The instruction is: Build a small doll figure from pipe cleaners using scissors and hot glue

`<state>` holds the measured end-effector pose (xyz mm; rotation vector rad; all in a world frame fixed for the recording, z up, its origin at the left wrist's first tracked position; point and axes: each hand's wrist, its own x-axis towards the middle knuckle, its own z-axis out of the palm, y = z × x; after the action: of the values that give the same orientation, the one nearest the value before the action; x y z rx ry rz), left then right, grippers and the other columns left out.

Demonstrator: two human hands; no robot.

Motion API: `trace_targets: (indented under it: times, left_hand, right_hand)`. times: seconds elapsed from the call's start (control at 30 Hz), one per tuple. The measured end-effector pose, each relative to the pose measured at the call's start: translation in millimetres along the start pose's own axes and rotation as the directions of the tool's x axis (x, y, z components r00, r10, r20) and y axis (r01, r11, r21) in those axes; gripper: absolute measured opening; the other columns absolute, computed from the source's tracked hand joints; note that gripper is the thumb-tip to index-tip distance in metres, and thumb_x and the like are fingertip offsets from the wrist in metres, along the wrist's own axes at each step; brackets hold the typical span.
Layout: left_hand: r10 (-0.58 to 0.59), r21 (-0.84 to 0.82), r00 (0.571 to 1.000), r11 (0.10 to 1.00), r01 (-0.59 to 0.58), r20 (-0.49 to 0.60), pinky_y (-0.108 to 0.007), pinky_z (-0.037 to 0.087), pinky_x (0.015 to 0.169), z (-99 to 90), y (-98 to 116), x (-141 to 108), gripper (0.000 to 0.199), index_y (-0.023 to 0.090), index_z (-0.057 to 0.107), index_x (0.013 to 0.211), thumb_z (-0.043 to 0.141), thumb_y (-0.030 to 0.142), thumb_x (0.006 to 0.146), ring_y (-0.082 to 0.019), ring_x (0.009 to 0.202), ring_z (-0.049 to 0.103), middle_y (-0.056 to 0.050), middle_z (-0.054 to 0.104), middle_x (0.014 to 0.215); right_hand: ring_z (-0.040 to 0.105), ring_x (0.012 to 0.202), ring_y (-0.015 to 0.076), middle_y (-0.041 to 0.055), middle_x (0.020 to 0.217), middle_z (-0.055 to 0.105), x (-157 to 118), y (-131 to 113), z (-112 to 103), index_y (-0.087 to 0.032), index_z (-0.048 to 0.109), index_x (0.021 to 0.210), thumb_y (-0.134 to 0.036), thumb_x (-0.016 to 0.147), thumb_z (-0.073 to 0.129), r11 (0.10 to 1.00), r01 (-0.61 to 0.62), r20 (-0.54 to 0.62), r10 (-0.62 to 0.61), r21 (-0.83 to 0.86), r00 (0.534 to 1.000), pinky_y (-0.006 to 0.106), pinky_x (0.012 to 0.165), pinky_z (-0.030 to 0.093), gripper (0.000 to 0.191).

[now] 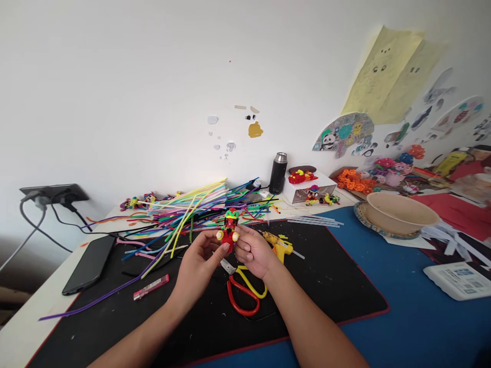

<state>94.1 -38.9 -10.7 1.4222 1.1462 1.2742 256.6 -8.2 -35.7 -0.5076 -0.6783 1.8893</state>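
A small pipe-cleaner figure [230, 227] is held upright over the black mat [199, 322]. It has a red body, pale round hands, a dark beard and a green, yellow and red headpiece. My left hand [203, 258] pinches its lower body from the left, thumb in front. On the other side, my right hand [255, 250] has its fingers closed around the figure's edge. Below the hands lie scissors [243, 301] with red and yellow handles, their blades partly hidden. A yellow glue gun [282, 246] rests just beyond my right hand, partly covered by it.
Many coloured pipe cleaners [192, 204] are heaped at the back. A phone [89, 265] and a pink lighter [151, 287] lie at left. A black bottle [278, 174] stands by a white box [310, 186]. At right are a beige bowl [401, 217] and a white container [458, 281].
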Motion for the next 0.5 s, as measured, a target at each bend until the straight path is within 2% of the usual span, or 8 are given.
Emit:
trace_targets:
  times: [0.2,0.37,0.5]
  left_hand:
    - [-0.085,-0.087,0.994,0.992,0.091,0.062,-0.027,0.052,0.050,1.4,3.3,-2.4,0.047,0.022,0.062,0.104,0.085,0.054,0.078,-0.021,0.064,0.074,-0.002,0.074,0.090]
    - [-0.093,-0.171,0.994,0.980,0.101,0.052,-0.033,0.062,0.060,3.0,1.4,-1.9,0.045,0.021,0.062,0.097,0.089,0.051,0.075,-0.020,0.065,0.075,-0.001,0.075,0.086]
    - [-0.126,-0.281,0.991,0.951,0.130,0.031,-0.033,0.064,0.063,4.2,-1.5,-0.6,0.049,0.020,0.064,0.098,0.094,0.048,0.071,-0.019,0.065,0.075,0.000,0.074,0.084]
  right_hand:
    - [0.019,0.036,0.0033,-0.0147,0.046,0.041,-1.1,-1.1,1.5,-0.021,0.058,0.084,-0.036,0.075,0.093,1.000,-0.002,0.000,0.002,0.012,1.000,0.019,0.038,0.012,0.039]
    - [0.019,0.036,0.0034,-0.0147,0.046,0.041,-1.7,-1.1,2.5,-0.021,0.057,0.084,-0.035,0.076,0.092,1.000,-0.010,0.012,0.010,0.006,1.000,0.019,0.038,0.012,0.039]
    - [0.022,0.036,0.0034,-0.0137,0.048,0.042,-1.3,-0.5,2.1,-0.021,0.053,0.079,-0.040,0.079,0.091,1.000,-0.014,0.016,0.014,0.001,1.000,0.019,0.038,0.012,0.043]
